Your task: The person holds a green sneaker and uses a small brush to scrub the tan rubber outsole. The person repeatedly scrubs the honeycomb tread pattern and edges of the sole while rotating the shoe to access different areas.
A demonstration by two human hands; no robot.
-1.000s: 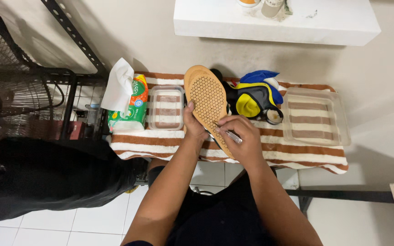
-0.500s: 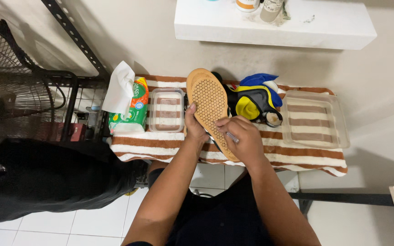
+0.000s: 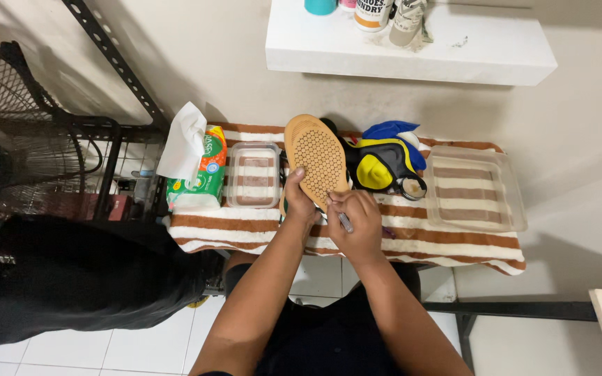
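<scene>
**Sole up, both hands on the shoe**

The shoe (image 3: 318, 161) is tipped sole-up over the middle of the table (image 3: 412, 240), which is draped in a brown-and-white striped towel. Its tan tread, dotted with a honeycomb pattern, faces the camera. The left hand (image 3: 299, 202) is clamped on the near end of the sole, thumb lying up along the tread. The right hand (image 3: 353, 223) sits just beside it, curled around a small grey tool (image 3: 344, 221) whose tip meets the sole's lower edge; what kind of tool it is, I cannot tell.

Left of the shoe lies a small clear plastic tray (image 3: 253, 175), flat on the towel. Further left stands a green pack of wipes (image 3: 200, 179), a white sheet sticking up out of its top. Right of the shoe there is a heap of blue, yellow and black gear (image 3: 384, 161), touching the shoe's far side. A larger clear tray (image 3: 476, 189) rests at the right end of the table.

Above, a white shelf (image 3: 468, 52) carries a few containers at its back edge. At far left stands a black wire fan (image 3: 8, 132), with a dark bundle (image 3: 71, 278) on the tiled floor below it.
</scene>
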